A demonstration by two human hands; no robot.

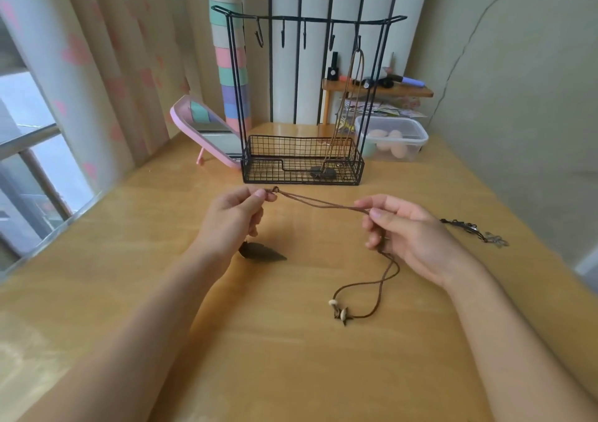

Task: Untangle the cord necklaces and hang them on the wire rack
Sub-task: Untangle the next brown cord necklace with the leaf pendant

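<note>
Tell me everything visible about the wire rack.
The rack is black metal wire, standing upright on the table. Twin posts at each end carry a top bar with five hooks; the base is a mesh basket. One brown cord necklace hangs from the rightmost hook, its dark pendant lying in the basket.

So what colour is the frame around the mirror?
Pink. The mirror frame shows best in the head view, left of the wire rack.

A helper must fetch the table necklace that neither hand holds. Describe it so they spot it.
On the wooden table, look past the right hand toward the wall. The black necklace lies there, ending in a silvery charm; the other cords are brown.
</note>
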